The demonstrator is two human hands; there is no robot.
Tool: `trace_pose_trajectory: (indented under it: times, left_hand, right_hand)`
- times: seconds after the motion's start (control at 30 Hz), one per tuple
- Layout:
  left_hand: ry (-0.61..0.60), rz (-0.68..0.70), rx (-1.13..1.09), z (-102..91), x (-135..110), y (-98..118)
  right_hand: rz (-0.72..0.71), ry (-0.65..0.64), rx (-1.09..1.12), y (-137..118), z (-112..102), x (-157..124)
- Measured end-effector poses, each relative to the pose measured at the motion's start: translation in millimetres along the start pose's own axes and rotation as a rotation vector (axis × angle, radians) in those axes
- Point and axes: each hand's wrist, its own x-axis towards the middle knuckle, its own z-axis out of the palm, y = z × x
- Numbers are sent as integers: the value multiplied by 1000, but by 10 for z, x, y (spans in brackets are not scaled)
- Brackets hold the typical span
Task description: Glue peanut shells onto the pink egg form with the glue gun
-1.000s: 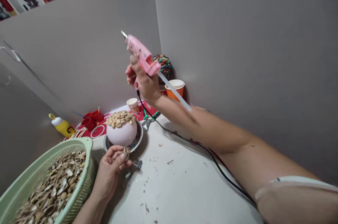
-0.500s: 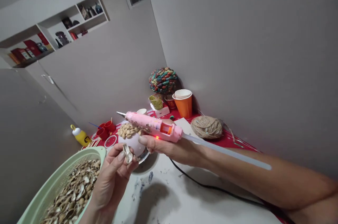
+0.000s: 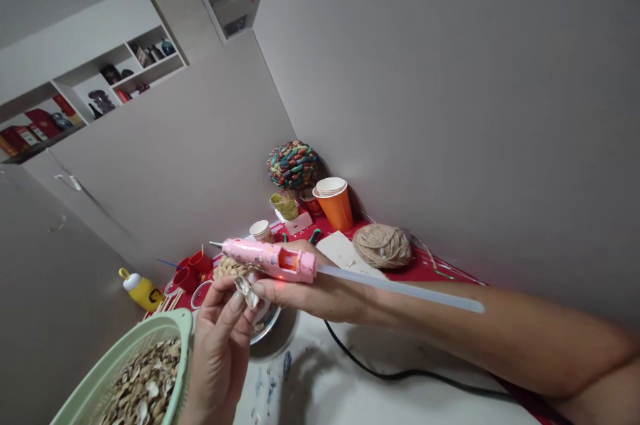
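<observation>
Between thumb and fingers of my left hand is a peanut shell, its pale hollow inside facing me. My right hand grips a pink hot glue gun, tip pointing left, with a red light lit and a long glue stick running out of its back over the forearm. The right thumb reaches the edge of the shell. Behind both hands, a ball partly covered in shells sits at a metal bowl, mostly hidden by the gun and fingers.
A green basket of shells stands at the lower left. Behind are red cups, a yellow bottle, orange paper cups, a twine ball and a colourful shell-covered ball. A black cord crosses the white tabletop.
Both hands have come together; the right thumb has reached the shell. The glue gun now covers more of the ball behind it. The view has tilted slightly up and to the right.
</observation>
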Motion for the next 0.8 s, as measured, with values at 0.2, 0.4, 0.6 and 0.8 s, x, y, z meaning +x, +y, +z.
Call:
trace_pose_trajectory:
  times: [0.2, 0.4, 0.6, 0.8]
  left_hand:
    - [31, 64, 51, -24, 1, -41]
    - [28, 73, 35, 31, -41, -42]
    - [-4, -10, -38, 67, -86, 13]
    - [-13, 34, -72, 4, -69, 119]
  right_hand:
    - [-31, -64, 55, 24, 1, 30]
    - [33, -23, 19, 81, 49, 3]
    - [4, 27, 88, 126, 123, -26]
    - [-15, 28, 4, 13, 63, -37]
